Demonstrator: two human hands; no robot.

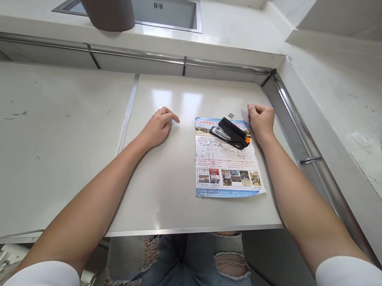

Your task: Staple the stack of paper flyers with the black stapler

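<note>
Along the near edge of the white, metal-trimmed tabletop, the person sits in ripped blue jeans, both forearms laid over that edge, probably to steady the arms.

Farther in, towards the right edge, a printed paper flyer with blue borders lies squared roughly to the person, its near side set back from the near edge. On its far half rests a black stapler with a silver channel and an orange tip, perhaps helping to keep the sheet flat; it seems to lie on its side, though it is too small to be sure. The silver part points left, the orange tip right.

The hands are well apart, one on each side of the flyer. The left hand rests with fingers loosely bent and apart, holding nothing visible. The right hand is curled into a loose fist just beside the flyer's far right corner, nothing showing in it.

Small silver staple pieces lie just beyond the flyer. Leftward, past the pale seam, there is broad room to move; rightward, the shiny metal rail leaves little.
</note>
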